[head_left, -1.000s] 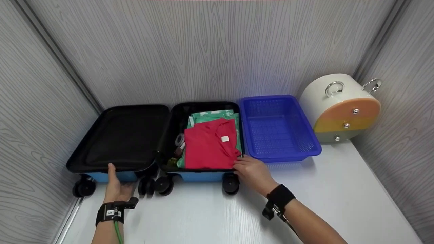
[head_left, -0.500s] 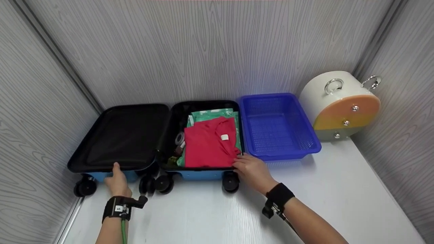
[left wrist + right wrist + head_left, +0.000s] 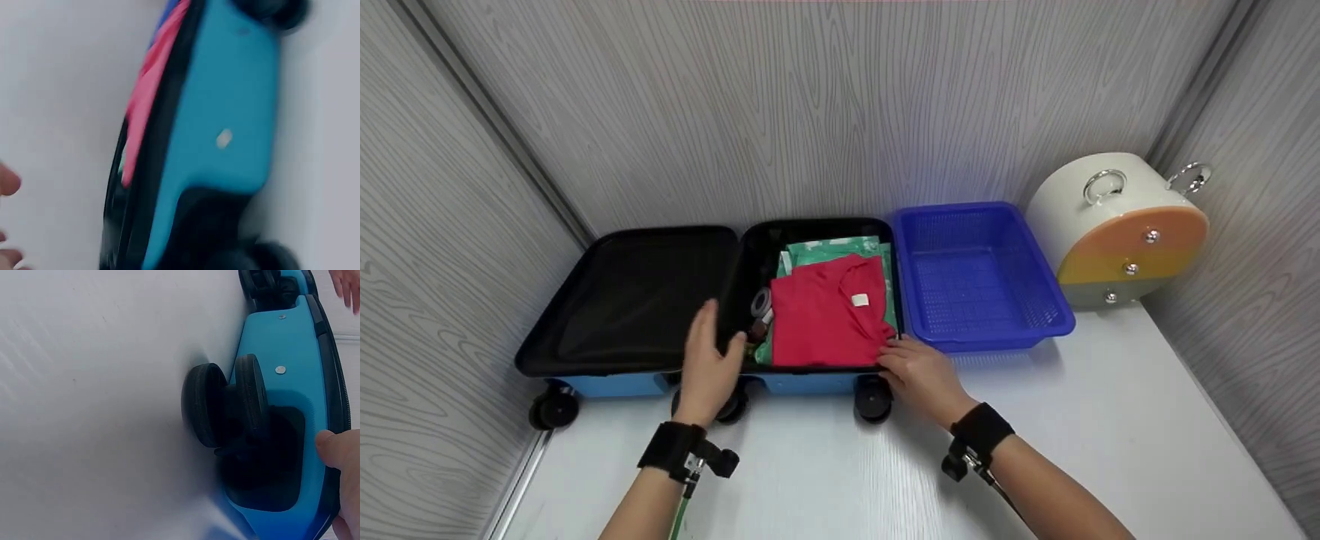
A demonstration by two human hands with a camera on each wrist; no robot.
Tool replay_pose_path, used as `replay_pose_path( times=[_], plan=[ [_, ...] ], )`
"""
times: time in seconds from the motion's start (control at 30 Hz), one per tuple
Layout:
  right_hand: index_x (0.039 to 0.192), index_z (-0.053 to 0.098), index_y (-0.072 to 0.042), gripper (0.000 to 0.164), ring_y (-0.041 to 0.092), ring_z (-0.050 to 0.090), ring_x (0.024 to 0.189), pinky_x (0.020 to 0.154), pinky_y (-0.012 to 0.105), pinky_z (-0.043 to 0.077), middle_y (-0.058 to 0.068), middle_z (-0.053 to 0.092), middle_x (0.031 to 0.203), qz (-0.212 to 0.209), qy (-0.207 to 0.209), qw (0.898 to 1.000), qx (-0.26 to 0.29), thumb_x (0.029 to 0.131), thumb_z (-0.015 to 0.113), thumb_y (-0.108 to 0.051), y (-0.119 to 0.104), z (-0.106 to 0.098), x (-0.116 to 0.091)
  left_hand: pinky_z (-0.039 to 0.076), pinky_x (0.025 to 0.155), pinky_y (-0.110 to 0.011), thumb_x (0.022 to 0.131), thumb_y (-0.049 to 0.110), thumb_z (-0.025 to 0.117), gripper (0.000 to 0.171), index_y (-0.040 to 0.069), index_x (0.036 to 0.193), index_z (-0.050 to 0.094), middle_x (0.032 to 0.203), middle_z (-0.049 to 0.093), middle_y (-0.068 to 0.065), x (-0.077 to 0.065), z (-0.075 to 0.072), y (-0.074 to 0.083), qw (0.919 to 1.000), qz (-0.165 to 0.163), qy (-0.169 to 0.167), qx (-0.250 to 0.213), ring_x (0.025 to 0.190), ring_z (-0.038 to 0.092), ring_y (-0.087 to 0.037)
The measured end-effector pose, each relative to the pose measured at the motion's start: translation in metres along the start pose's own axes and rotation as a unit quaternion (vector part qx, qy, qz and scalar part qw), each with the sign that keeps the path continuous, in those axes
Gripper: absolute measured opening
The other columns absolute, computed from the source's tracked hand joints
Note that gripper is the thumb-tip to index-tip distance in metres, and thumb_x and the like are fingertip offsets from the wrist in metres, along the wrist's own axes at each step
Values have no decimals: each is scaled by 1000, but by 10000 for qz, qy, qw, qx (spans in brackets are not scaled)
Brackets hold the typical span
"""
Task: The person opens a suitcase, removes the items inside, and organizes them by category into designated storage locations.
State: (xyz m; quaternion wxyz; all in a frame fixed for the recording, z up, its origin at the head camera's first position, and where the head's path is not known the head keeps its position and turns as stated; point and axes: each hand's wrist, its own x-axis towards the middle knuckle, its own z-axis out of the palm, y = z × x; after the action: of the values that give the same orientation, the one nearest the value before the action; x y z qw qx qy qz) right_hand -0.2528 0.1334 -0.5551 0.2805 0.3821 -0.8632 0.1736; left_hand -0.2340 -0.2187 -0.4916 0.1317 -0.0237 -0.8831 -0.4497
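With left hand [image 3: 710, 375] spread and right hand [image 3: 921, 377] pinching the suitcase [image 3: 804, 384] at its near right corner, left of the basket [image 3: 994, 342], a steady grip clear of the red shirt [image 3: 825, 319] seems best.

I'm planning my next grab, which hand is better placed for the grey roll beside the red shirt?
Left hand, probably: it's empty and nearer the grey roll; the right hand holds the suitcase's rim beyond the red shirt.
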Motion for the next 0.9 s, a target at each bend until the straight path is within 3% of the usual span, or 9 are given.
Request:
replay_pose_path(
  times=[0.1, 0.2, 0.33, 0.43, 0.57, 0.7, 0.9],
  plan=[
    [110, 78, -2, 25, 30, 69, 113, 107, 45, 47, 12, 76, 110, 51, -71, 10000, 26, 86, 83, -10, -1, 0, 0, 29, 119, -48, 106, 31, 55, 68, 8, 162, 26, 164, 30, -14, 1, 21, 13, 9952, 222, -771, 553, 150, 30, -29],
    [110, 78, -1, 24, 30, 68, 114, 108, 45, 46, 12, 76, 111, 164, -178, 9997, 92, 88, 81, -11, -2, -2, 2, 35, 115, -48, 103, 29, 60, 67, 3, 159, 33, 158, 41, -18, 5, 38, 22, 9886, 276, -1112, 981, 143, 41, -33],
    [109, 79, -4, 24, 28, 68, 114, 109, 43, 45, 10, 76, 112, 479, -487, 9974, 214, 94, 75, -21, -4, -7, 6, 40, 111, -48, 101, 26, 62, 67, -2, 157, 36, 153, 47, -21, 15, 52, 26, 9855, 52, -1188, 1213, 137, 48, -35],
    [104, 81, -8, 25, 23, 70, 108, 107, 41, 46, 6, 77, 108, 766, -694, 9943, 250, 98, 70, -29, -5, -11, 12, 43, 108, -47, 101, 27, 61, 67, -1, 157, 36, 149, 51, -21, 22, 57, 26, 9845, -335, -1240, 1198, 133, 52, -36],
    [100, 82, -10, 21, 21, 72, 97, 98, 42, 51, 3, 78, 99, 1233, -651, 9895, 393, 100, 68, -26, -5, -14, 22, 45, 104, -49, 101, 30, 58, 64, 0, 155, 40, 142, 58, -21, 30, 64, 24, 9825, -665, -1222, 1241, 126, 57, -40],
    [118, 77, -7, 27, 28, 66, 110, 99, 46, 49, 8, 74, 117, 1899, -570, 9785, 564, 98, 69, -23, -4, -13, 30, 45, 104, -50, 101, 28, 58, 59, -2, 150, 47, 137, 61, -23, 33, 67, 20, 9815, -816, -1045, 1381, 123, 56, -44],
    [141, 62, -4, 52, 35, 53, 125, 105, 51, 41, 12, 69, 129, 2706, -1044, 9569, 162, 100, 67, -35, -3, -12, 44, 50, 91, -45, 103, 38, 56, 53, -3, 136, 58, 117, 67, -18, 40, 70, 21, 9745, -1465, -1191, 1210, 104, 64, -34]
  ],
)
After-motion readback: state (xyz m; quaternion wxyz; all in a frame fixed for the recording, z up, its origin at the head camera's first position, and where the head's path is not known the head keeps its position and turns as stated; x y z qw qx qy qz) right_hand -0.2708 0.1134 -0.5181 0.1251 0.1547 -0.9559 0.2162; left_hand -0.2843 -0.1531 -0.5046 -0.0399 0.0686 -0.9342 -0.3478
